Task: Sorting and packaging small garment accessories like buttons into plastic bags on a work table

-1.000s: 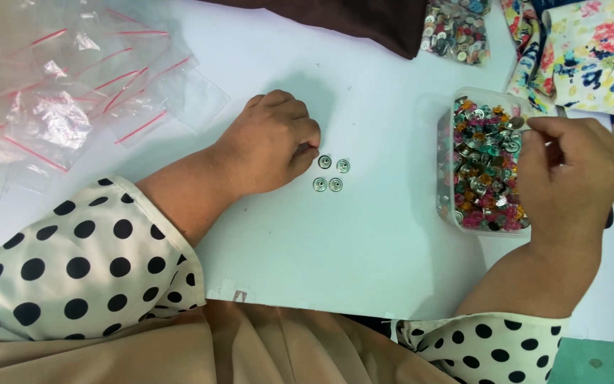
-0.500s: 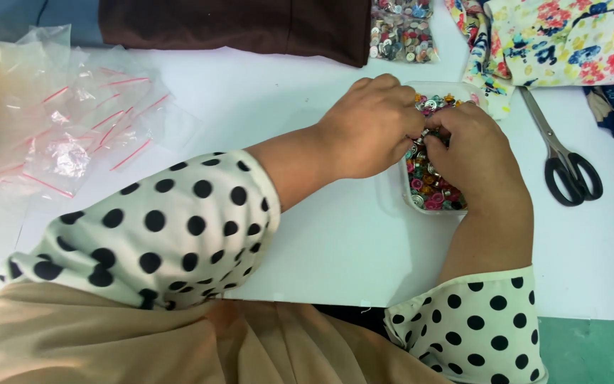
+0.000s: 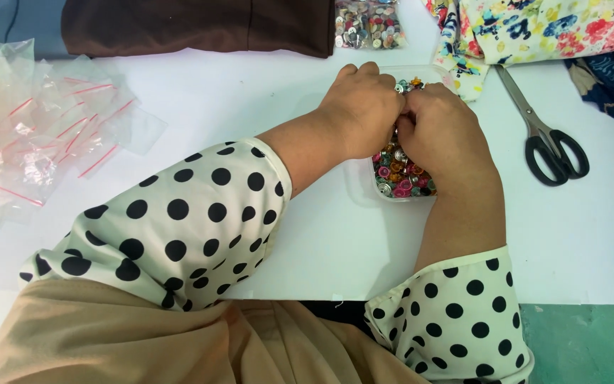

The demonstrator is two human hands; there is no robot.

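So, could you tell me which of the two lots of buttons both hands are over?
The clear tub of colourful buttons beneath the left hand and right hand, not the bag of buttons by the brown cloth.

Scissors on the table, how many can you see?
1. The black-handled scissors lie on the white table, to the right of both hands, which are over the clear tub of colourful buttons. More could hide under the flowery cloth.

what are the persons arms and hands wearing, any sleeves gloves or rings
Both arms wear cream sleeves with black polka dots, ending in loose cuffs at the forearm. The left hand and right hand are bare: no gloves, and no rings or watch show from this view.
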